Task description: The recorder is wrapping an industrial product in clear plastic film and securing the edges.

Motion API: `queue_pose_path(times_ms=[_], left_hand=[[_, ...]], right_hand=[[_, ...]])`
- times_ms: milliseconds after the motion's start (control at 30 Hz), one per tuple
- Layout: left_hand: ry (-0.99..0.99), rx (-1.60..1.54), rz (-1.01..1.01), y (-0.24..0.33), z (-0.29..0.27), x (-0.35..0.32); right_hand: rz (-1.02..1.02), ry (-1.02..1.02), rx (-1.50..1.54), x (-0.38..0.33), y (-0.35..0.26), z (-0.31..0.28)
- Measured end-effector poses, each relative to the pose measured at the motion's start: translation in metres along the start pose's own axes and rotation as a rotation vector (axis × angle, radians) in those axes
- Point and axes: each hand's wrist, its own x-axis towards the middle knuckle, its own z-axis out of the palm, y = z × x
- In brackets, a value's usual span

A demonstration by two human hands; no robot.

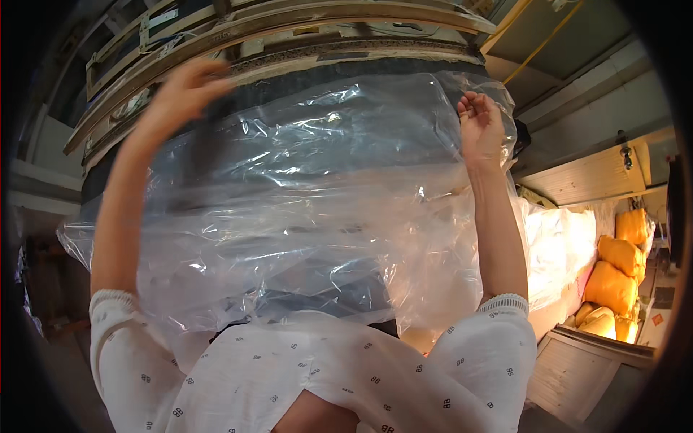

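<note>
A large clear plastic sheet (303, 155) spreads wrinkled and shiny over a dark surface in front of me and hangs down to my body. My left hand (186, 92) is raised near the sheet's far left side, blurred by motion. Its thumb and fingers look apart, with nothing visible between them. At the far right edge of the sheet is my right hand (481, 133), palm partly showing, fingers loosely curled and slightly apart. Plastic lies around that hand, but no fold of it shows in the fingers.
Beyond the sheet runs a wooden frame (289, 30) with long rails, crossing the view. To the right, bundled yellow packages (612, 285) stand by brightly lit clear plastic (559, 238). A pale panelled box (574, 372) is at the lower right. A yellow strip (541, 43) slants across the upper right.
</note>
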Motion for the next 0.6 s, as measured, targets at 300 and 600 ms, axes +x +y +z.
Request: queue_pose_path(times_ms=[300,600], left_hand=[[-0.1,-0.729,0.249,0.068,0.198,0.031],[0.603,-0.181,-0.033,-0.131,-0.016,-0.172]], right_hand=[[-1.205,0.082,-1.709,0.031,0.002,0.024],[-0.987,-0.253,-1.848,-0.038,0.013,0.055]])
